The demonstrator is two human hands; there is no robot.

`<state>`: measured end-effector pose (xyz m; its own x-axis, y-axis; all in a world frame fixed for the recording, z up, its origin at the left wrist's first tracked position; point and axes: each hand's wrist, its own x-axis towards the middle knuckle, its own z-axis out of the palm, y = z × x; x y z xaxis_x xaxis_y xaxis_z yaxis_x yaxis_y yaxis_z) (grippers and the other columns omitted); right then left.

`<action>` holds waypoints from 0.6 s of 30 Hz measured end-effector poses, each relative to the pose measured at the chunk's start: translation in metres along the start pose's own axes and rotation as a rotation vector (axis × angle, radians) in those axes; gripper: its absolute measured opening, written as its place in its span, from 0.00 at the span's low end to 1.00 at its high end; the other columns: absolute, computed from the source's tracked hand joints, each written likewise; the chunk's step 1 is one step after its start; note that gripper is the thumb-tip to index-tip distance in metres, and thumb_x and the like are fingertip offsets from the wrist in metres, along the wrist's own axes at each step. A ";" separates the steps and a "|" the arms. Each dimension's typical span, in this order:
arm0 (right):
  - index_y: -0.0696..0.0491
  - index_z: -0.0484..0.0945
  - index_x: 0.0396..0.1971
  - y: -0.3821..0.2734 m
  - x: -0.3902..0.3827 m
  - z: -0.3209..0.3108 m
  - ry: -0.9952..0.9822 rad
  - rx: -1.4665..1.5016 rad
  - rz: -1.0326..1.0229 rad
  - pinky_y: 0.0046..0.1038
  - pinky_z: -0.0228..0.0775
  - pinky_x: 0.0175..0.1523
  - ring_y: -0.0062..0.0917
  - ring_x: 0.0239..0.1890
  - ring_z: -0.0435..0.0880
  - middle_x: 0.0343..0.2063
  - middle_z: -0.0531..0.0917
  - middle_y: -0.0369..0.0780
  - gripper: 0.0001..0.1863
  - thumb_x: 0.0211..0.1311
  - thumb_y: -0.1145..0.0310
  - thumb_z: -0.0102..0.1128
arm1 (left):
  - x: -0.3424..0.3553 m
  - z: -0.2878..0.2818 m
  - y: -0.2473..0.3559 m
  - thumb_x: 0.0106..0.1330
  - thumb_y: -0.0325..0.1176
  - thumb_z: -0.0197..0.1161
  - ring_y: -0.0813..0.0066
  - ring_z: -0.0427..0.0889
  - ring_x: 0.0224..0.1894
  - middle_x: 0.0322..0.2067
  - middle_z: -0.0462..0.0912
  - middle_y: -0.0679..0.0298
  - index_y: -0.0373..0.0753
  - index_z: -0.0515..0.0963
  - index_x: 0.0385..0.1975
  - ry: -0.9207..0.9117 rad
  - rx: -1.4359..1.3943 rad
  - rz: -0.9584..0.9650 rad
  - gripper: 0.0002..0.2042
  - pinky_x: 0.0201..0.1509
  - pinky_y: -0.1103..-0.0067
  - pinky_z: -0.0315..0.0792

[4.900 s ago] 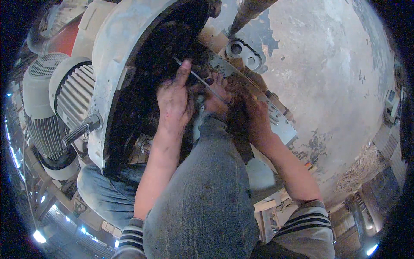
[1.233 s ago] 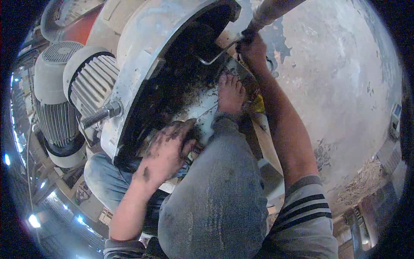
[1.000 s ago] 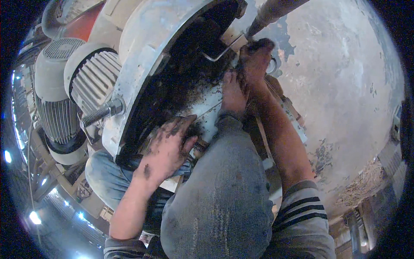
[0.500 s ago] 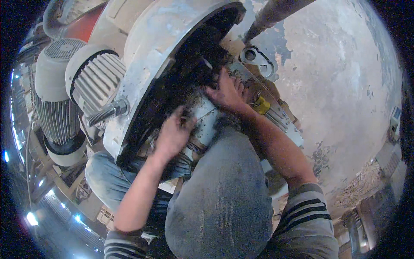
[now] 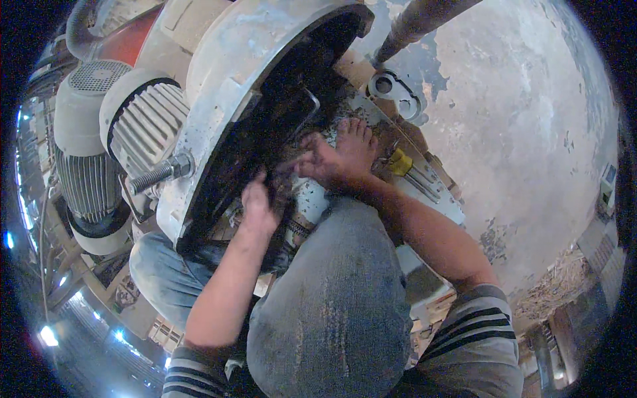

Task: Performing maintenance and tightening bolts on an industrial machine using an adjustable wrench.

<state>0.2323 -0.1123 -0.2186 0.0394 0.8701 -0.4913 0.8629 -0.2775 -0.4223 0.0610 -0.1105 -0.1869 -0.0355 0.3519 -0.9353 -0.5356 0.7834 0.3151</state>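
My left hand point(image 5: 261, 204) reaches up to the dark, greasy hollow of a large round metal housing point(image 5: 222, 106). Its fingers are blurred against the shadow, so any small thing in them is hidden. Close by on its right, my right hand point(image 5: 325, 161) points toward it with fingers apart and nothing visible in them. An L-shaped rod like a hex key point(image 5: 310, 105) stands out of the dark part above the hands. Just beyond my right hand, the toes of a bare foot point(image 5: 357, 140) rest on the pale, dirty metal base point(image 5: 371, 113).
A yellow-handled tool point(image 5: 401, 162) with metal shanks lies on the base at right, below a flat metal bracket point(image 5: 397, 93). A threaded bolt point(image 5: 159, 174) juts from the housing's left. Finned motors point(image 5: 149, 123) stand farther left. A thick pole point(image 5: 418, 26) rises at the top.
My right hand has drawn back from the dark hollow, down and left toward my left hand. The bent rod and the toes show more fully. My left hand has shifted slightly.
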 end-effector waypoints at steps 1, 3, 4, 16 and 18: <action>0.47 0.67 0.44 -0.003 0.000 -0.005 0.018 0.009 -0.019 0.47 0.49 0.58 0.40 0.57 0.61 0.47 0.72 0.48 0.37 0.38 0.36 0.60 | 0.000 -0.004 0.002 0.67 0.33 0.36 0.63 0.75 0.37 0.38 0.75 0.58 0.35 0.68 0.44 -0.001 0.002 0.007 0.15 0.44 0.66 0.71; 0.47 0.67 0.43 0.009 0.010 -0.012 -0.007 0.328 -0.013 0.47 0.50 0.56 0.40 0.56 0.61 0.43 0.74 0.45 0.36 0.38 0.37 0.60 | 0.001 -0.015 0.005 0.67 0.34 0.38 0.63 0.74 0.39 0.37 0.75 0.58 0.35 0.68 0.41 0.052 -0.145 -0.052 0.13 0.47 0.65 0.70; 0.47 0.67 0.41 0.011 0.012 -0.016 -0.043 0.642 -0.006 0.48 0.52 0.54 0.40 0.55 0.62 0.40 0.76 0.43 0.34 0.39 0.39 0.61 | -0.002 -0.017 0.007 0.67 0.34 0.38 0.63 0.74 0.39 0.37 0.75 0.58 0.35 0.68 0.41 0.053 -0.143 -0.050 0.13 0.47 0.65 0.70; 0.56 0.64 0.34 -0.018 0.012 -0.071 0.031 1.247 0.039 0.19 0.69 0.32 0.17 0.29 0.74 0.24 0.73 0.35 0.15 0.53 0.68 0.61 | -0.112 0.028 0.012 0.67 0.36 0.48 0.73 0.74 0.37 0.35 0.76 0.60 0.32 0.71 0.38 0.225 0.235 0.521 0.12 0.42 0.79 0.69; 0.57 0.65 0.34 -0.014 0.023 -0.054 0.007 1.429 0.061 0.21 0.72 0.33 0.20 0.29 0.75 0.26 0.73 0.36 0.13 0.54 0.70 0.59 | -0.124 0.031 0.014 0.66 0.35 0.49 0.75 0.75 0.33 0.32 0.77 0.60 0.31 0.71 0.37 0.215 0.425 0.727 0.12 0.40 0.80 0.69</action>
<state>0.2479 -0.0668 -0.1829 0.0634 0.8428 -0.5345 -0.3788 -0.4752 -0.7942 0.0844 -0.1269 -0.0616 -0.4283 0.7683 -0.4757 0.0407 0.5423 0.8392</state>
